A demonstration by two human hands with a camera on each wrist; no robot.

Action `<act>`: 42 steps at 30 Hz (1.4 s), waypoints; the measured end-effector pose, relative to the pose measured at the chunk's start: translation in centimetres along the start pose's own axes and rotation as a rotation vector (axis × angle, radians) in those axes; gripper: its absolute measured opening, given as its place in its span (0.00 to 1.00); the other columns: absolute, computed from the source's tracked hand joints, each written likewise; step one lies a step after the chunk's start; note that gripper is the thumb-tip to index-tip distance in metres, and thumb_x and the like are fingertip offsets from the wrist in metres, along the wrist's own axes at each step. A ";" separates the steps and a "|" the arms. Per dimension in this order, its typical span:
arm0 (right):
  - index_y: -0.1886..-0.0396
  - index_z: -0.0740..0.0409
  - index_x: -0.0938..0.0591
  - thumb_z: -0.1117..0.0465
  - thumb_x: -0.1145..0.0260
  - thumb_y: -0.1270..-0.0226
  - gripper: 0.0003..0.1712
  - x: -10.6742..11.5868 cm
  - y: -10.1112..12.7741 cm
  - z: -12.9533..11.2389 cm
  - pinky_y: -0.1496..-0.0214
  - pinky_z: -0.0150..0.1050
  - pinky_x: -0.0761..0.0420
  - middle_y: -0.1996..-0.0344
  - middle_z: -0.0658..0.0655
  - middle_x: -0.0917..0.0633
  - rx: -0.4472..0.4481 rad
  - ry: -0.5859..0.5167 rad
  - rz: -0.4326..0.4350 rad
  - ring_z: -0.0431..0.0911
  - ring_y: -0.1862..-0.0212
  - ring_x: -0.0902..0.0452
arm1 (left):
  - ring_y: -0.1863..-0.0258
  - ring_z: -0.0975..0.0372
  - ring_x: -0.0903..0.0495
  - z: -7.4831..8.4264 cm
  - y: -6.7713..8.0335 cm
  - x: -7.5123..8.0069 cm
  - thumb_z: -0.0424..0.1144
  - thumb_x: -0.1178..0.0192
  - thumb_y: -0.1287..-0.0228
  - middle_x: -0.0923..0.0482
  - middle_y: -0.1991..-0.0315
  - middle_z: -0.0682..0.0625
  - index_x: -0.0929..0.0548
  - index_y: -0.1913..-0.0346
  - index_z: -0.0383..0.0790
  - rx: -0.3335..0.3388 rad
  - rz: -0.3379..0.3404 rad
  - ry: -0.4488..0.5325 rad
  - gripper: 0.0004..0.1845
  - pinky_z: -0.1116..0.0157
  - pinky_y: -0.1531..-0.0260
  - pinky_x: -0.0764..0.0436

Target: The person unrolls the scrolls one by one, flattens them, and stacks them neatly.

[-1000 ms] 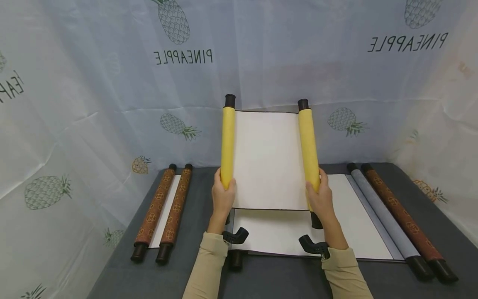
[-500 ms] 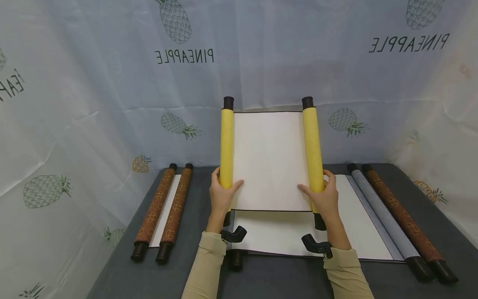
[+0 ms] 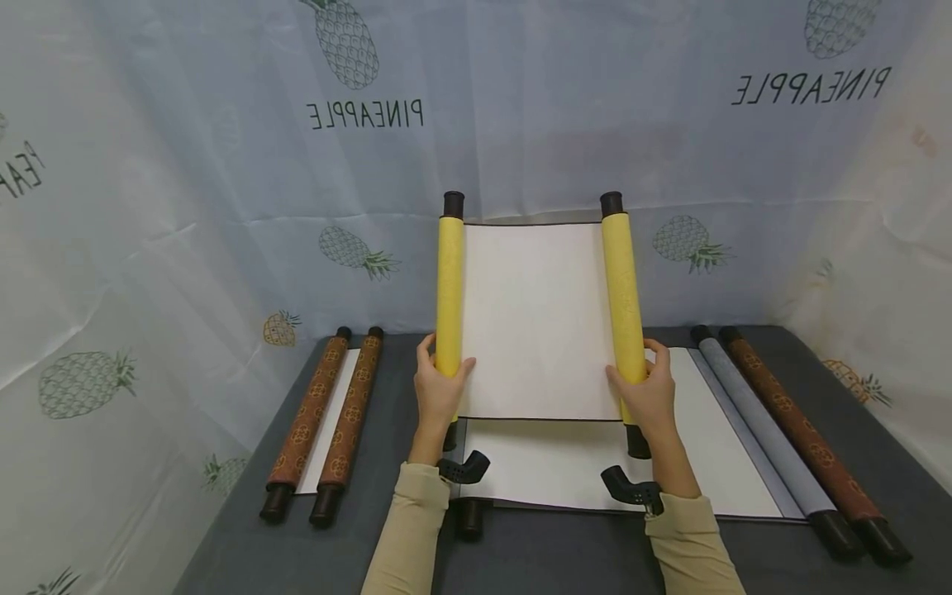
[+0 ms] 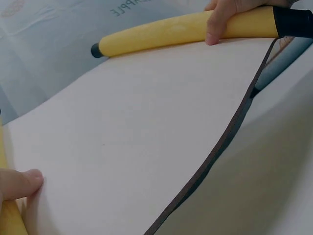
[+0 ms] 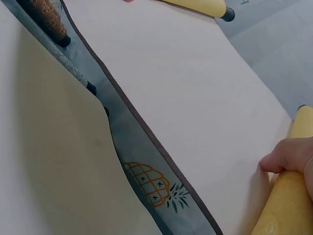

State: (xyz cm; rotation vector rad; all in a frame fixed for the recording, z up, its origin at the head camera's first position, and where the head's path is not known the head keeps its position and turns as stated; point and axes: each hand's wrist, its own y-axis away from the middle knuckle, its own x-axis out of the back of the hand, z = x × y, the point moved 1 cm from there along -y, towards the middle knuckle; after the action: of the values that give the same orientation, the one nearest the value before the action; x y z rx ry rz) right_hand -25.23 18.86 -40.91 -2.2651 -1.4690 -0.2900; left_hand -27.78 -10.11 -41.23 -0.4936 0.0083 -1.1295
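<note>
I hold the yellow scroll (image 3: 537, 318) upright above the grey table (image 3: 550, 554); my left hand (image 3: 437, 388) and right hand (image 3: 649, 395) each curl round a vertical roller's lower end.

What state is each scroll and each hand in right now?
Yellow scroll: partly unrolled, held up off the table.
Left hand: grips the left yellow roller.
Right hand: grips the right yellow roller.
Brown scroll: nearly rolled shut, lying flat.
Grey scroll: unrolled wide, lying flat.
</note>
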 end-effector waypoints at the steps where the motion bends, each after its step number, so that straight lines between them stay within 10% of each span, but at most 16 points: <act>1: 0.32 0.62 0.43 0.61 0.35 0.39 0.40 0.0 0.0 0.0 0.65 0.31 0.29 0.50 0.75 0.20 -0.003 0.002 -0.001 0.60 0.56 0.23 | 0.68 0.49 0.22 0.0 0.0 0.0 0.37 0.28 0.48 0.17 0.59 0.33 0.33 0.37 0.37 -0.002 0.001 -0.003 0.36 0.64 0.70 0.27; 15: 0.34 0.61 0.34 0.64 0.35 0.42 0.35 0.2 -0.4 0.7 0.67 0.29 0.29 0.57 0.67 0.25 0.082 0.003 0.083 0.59 0.65 0.23 | 0.62 0.50 0.26 -0.5 -0.3 0.1 0.32 0.35 0.45 0.24 0.56 0.35 0.26 0.41 0.30 -0.063 0.023 -0.017 0.26 0.62 0.62 0.28; 24: 0.35 0.61 0.30 0.63 0.32 0.42 0.34 0.5 -0.4 0.5 0.70 0.21 0.31 0.64 0.60 0.26 0.062 -0.011 0.087 0.29 0.74 0.33 | 0.69 0.54 0.31 -0.2 -0.4 0.7 0.32 0.35 0.47 0.27 0.65 0.36 0.21 0.48 0.28 -0.071 0.040 -0.057 0.22 0.65 0.67 0.33; 34: 0.25 0.59 0.43 0.62 0.41 0.30 0.37 1.3 -0.3 0.1 0.42 0.52 0.28 0.40 0.71 0.29 -0.109 -0.105 -0.062 0.58 0.45 0.30 | 0.58 0.47 0.24 0.3 -0.5 1.3 0.33 0.39 0.40 0.22 0.49 0.35 0.33 0.33 0.34 0.022 -0.019 -0.058 0.32 0.55 0.59 0.26; 42: 0.27 0.63 0.45 0.60 0.46 0.31 0.36 1.6 -0.3 0.3 0.55 0.39 0.30 0.40 0.72 0.27 -0.136 -0.047 -0.064 0.58 0.48 0.28 | 0.67 0.54 0.29 0.3 -0.3 1.3 0.35 0.45 0.37 0.24 0.56 0.38 0.38 0.30 0.38 0.071 -0.067 -0.026 0.32 0.65 0.68 0.32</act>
State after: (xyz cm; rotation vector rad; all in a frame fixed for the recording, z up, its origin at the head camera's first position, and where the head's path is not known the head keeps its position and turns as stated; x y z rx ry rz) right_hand -24.86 20.41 -40.48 -2.3483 -1.5917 -0.3682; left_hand -27.44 -11.20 -40.53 -0.4477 -0.0717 -1.1846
